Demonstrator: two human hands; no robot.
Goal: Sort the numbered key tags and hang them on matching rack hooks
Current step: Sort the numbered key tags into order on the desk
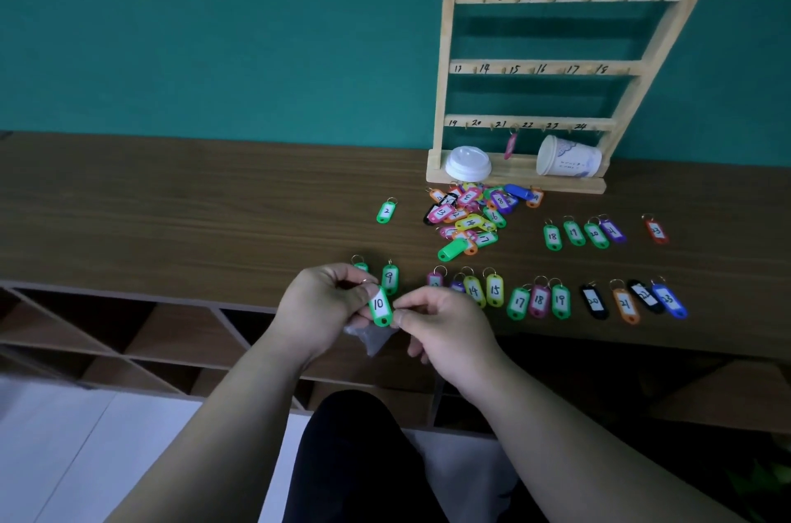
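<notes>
1. We find the left hand [325, 300] pinching the ring end of the green tag 10 [380, 305]. The right hand [441, 321], fingers curled, nips its lower end. The tag is held in the air over the front edge of the bench [171, 201], just beside tag 9 [390, 278].
2. Drop risk: the tag hangs above the bench edge. If either pinch slips, it could fall to the floor or into the open shelves below.
3. Disturbance risk: the right hand sits close to the front row of tags [539, 300]. A careless sweep of the wrist could push 14 and 15 out of order.
4. Mix-up risk: a second row [573, 233] repeats numbers such as 18 and 19. We judge that a tag could easily be laid in the wrong row.
5. Misreading risk: the numbers are handwritten. A 6 in the loose pile [471, 214] could pass for a 9 if it were turned round.
6. Reach risk: the rack [552, 66] stands behind the pile, with hook 10 on an upper rail. A cup [567, 162] lying on its side and a lid [468, 163] sit at its foot, and an arm reaching over could knock them. Only one pink tag [510, 145] hangs on the rack.
7. A grey item [373, 336] shows under the hands. We cannot tell what it is.
</notes>
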